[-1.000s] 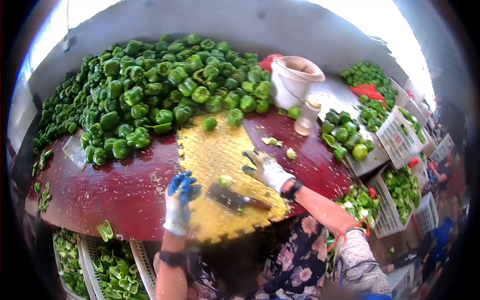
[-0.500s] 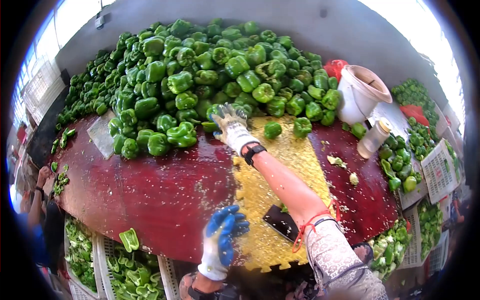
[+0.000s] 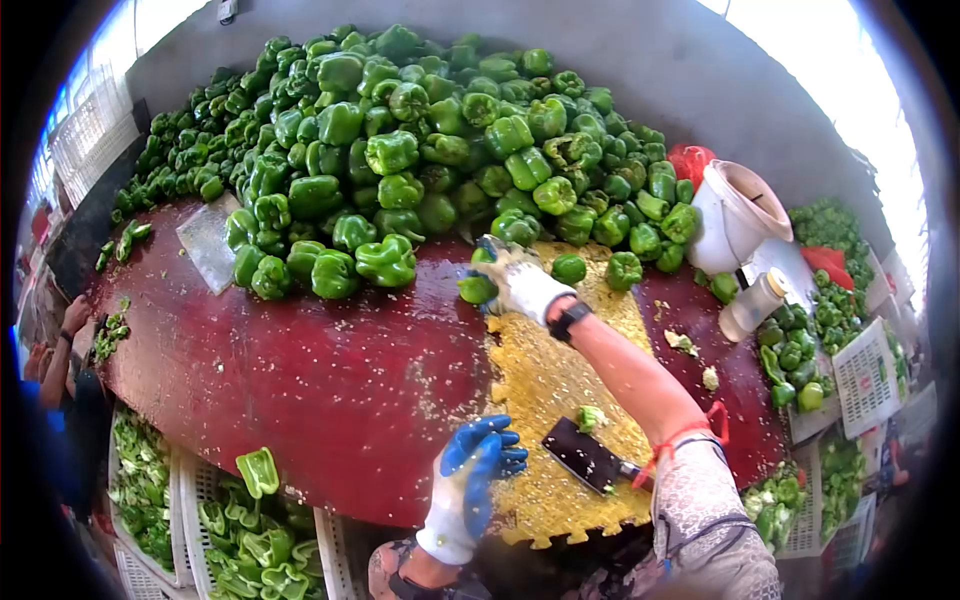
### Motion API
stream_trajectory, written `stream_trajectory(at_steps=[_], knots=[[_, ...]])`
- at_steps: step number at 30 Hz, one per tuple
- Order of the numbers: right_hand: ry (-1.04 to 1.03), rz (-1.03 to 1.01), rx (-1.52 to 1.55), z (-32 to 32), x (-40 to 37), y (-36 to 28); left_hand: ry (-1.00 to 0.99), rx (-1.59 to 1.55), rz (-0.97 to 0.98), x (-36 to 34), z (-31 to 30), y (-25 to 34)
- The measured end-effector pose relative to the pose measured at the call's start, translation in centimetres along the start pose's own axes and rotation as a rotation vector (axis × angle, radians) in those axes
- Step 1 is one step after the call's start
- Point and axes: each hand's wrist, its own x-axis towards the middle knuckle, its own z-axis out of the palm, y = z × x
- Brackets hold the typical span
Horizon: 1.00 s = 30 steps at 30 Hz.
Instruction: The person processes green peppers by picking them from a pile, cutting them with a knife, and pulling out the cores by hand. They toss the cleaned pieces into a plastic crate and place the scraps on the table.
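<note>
My right hand, in a white and grey glove, has its fingers round a green pepper at the front of the big pepper pile. Low in the view, my left hand wears a white glove with blue fingers. It hangs over the red table near the left side of the yellow mat, fingers spread a little and nothing in them. A dark cleaver-like blade lies on the mat below my right forearm, with a pepper scrap beside it.
A white bucket and a capped bottle stand at the right. Crates of cut peppers line the table's near edge. Another person's hands are at the far left. A clear sheet lies on the red table.
My right hand has closed on a pepper and drawn it slightly out from the pile. The camera view has shifted, and more of the blade shows.
</note>
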Motion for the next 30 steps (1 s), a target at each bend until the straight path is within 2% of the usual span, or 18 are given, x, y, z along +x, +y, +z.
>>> stream_trajectory(at_steps=[1, 2, 3, 5, 7, 9, 12, 13, 15, 17, 19, 20, 21, 24, 25, 27, 29, 30], knots=[[0.035, -0.013, 0.062, 0.3, -2.4, 0.8, -0.013, -0.020, 0.002, 0.0, 0.0, -0.2], [-0.055, 0.005, 0.088, 0.0, -4.3, 1.7, -0.012, -0.019, 0.006, -0.2, 0.1, -0.2], [-0.011, 0.042, 0.094, -0.5, -7.3, 1.8, -0.011, -0.017, 0.011, -0.4, 0.3, -0.2], [0.254, -0.026, 0.021, 2.4, -11.0, 5.0, -0.007, -0.018, 0.021, -0.6, 0.3, -0.3], [0.263, 0.070, 0.107, 3.7, -14.2, 7.4, -0.012, -0.034, 0.042, -0.7, 0.3, -0.6], [0.296, 0.128, 0.030, 4.4, -17.5, 8.3, -0.014, -0.054, 0.066, -0.8, 0.6, -0.7], [0.562, -0.026, 0.243, 5.3, -21.1, 7.1, 0.028, -0.065, 0.039, -0.4, 1.2, -2.0], [0.725, -0.093, 0.181, 2.1, -23.0, 3.1, 0.022, -0.015, 0.032, 0.1, 0.9, -2.9], [0.882, -0.223, 0.070, 3.8, -23.8, 2.5, 0.008, -0.148, -0.039, 0.7, 1.1, -4.3], [0.988, -0.353, 0.253, 3.8, -25.4, -0.4, -0.024, -0.234, -0.140, 0.2, 2.3, -4.0], [0.857, -0.383, 0.125, 2.8, -27.6, -2.6, -0.270, -0.388, -0.100, 0.1, 3.0, -4.2], [0.789, -0.366, 0.155, 2.3, -28.3, -3.1, -0.307, -0.435, -0.044, 0.4, 3.6, -4.7], [0.720, -0.347, 0.183, 1.8, -29.0, -3.6, -0.313, -0.470, -0.151, -0.7, 4.3, -3.7], [0.850, -0.177, 0.497, -0.8, -30.9, -4.3, -0.255, -0.459, -0.067, -0.8, 4.5, -4.8], [0.804, -0.156, 0.462, -1.3, -31.3, -3.7, -0.226, -0.436, -0.024, -0.3, 4.1, -5.4], [0.598, -0.119, 0.740, -1.8, -32.6, -4.6, -0.218, -0.375, 0.045, 0.3, 3.4, -6.2], [0.421, -0.148, 0.762, -1.3, -33.1, -5.5, -0.186, -0.084, 0.231, 0.6, 3.4, -7.2], [0.340, -0.113, 0.705, -0.8, -32.8, -6.2, -0.288, -0.232, 0.123, 0.2, 4.0, -6.3]])
